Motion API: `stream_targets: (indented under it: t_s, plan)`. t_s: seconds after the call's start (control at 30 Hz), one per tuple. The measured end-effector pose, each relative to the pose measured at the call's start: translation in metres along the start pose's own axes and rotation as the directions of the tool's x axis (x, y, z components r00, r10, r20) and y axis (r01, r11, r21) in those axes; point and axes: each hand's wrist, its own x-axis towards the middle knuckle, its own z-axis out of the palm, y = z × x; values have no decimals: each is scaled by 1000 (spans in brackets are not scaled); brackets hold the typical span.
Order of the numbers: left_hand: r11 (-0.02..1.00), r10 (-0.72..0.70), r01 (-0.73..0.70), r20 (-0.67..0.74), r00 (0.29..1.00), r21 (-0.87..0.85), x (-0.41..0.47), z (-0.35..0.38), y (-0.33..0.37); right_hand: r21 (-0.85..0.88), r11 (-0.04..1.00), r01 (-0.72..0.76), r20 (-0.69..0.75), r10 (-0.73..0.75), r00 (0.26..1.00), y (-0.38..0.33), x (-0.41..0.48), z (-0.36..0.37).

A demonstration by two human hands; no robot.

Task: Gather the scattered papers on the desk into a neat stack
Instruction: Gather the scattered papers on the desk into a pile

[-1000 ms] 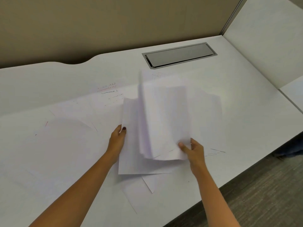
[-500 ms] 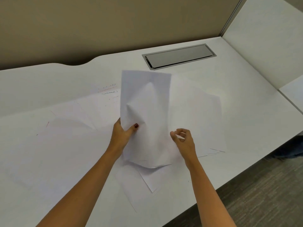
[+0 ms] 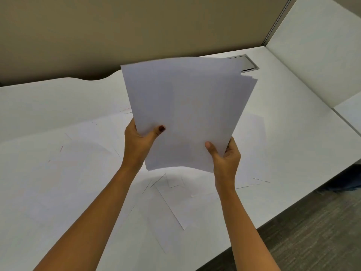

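Observation:
A bundle of white papers [image 3: 185,112] is held up in the air above the white desk [image 3: 289,122], tilted towards me, its sheets fanned slightly at the top right. My left hand [image 3: 138,143] grips its lower left edge, thumb on the front. My right hand [image 3: 224,155] grips the lower right corner, thumb on the front too. Several loose white sheets [image 3: 172,194] lie scattered flat on the desk below and around the bundle, overlapping at odd angles. More loose sheets [image 3: 64,167] lie to the left.
A grey metal cable hatch [image 3: 248,63] is set into the desk behind the bundle, partly hidden. A beige partition [image 3: 136,32] runs along the back and a white panel [image 3: 320,51] stands at the right. The desk's front edge drops to grey floor [image 3: 312,231].
Both hands have raised the bundle from just above the desk to upright in the air. My right hand, which had been free half a second ago, now grips the lower right corner.

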Motion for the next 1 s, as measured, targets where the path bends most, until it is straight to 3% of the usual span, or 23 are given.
stream_targets:
  t_s: [0.2, 0.33, 0.4, 0.47, 0.53, 0.57, 0.63, 0.7, 1.0]
  plan:
    - [997, 55, -53, 32, 998, -55, -4, 0, -6, -59, 998, -9, -9, 9, 1000, 11, -18, 8]
    - [997, 15, -15, 11, 1000, 79, -1, 2, -11, -61, 998, -5, 24, 6, 1000, 11, -12, 2]
    - [992, 6, -1, -43, 999, 129, 5, -3, -11, -155, 987, -39, -86, 26, 996, 15, 11, -9]
    - [984, -17, 33, -91, 996, 176, 11, -11, -14, -458, 864, -207, -240, 104, 965, 30, 42, -27]
    - [973, -94, 116, -119, 988, 199, 14, -22, -22, -705, 535, -465, -366, 288, 885, 49, 62, -44]
    - [965, -149, 173, -129, 980, 200, 14, -27, -28, -762, 381, -524, -394, 370, 842, 56, 65, -48]
    - [940, -253, 277, -137, 958, 199, 13, -36, -40, -828, 216, -517, -396, 428, 813, 66, 66, -52]
    - [916, -318, 342, -140, 938, 211, 9, -42, -51, -851, 181, -492, -392, 406, 826, 72, 67, -51]
    - [879, -422, 445, -155, 893, 171, -12, -51, -76, -828, 214, -518, -382, 462, 800, 62, 78, -48]
